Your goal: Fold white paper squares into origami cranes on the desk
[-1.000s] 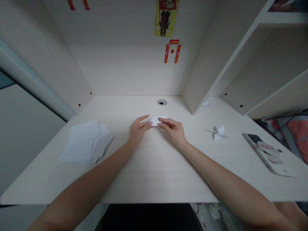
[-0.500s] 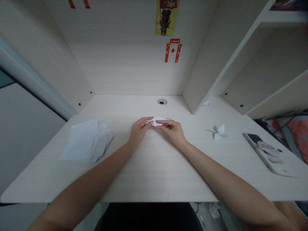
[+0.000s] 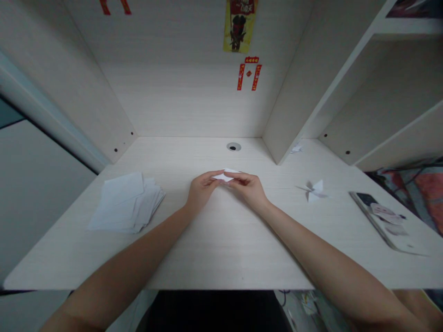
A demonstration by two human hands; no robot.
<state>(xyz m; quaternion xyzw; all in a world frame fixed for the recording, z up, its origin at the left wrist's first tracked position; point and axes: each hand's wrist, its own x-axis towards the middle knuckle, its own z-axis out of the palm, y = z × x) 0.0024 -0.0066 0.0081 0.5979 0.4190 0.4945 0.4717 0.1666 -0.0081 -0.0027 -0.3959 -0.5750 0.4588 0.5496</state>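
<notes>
A small folded piece of white paper (image 3: pixel 224 175) sits between both hands at the middle of the pale wooden desk (image 3: pixel 221 249). My left hand (image 3: pixel 200 190) pinches its left end with fingers curled. My right hand (image 3: pixel 249 188) pinches its right end, fingers bent over the top. Most of the paper is hidden behind the fingertips, with only a thin white sliver showing.
A fanned stack of white paper sheets (image 3: pixel 126 203) lies at the left. A finished white origami figure (image 3: pixel 313 190) rests to the right, a tablet with stickers (image 3: pixel 382 217) beyond it. A cable hole (image 3: pixel 233 146) is at the back, shelf panels (image 3: pixel 294 92) at the right.
The paper was open and flatter a second ago; both hands have closed in on it, and now it shows as a thinner, more folded sliver between the fingertips.
</notes>
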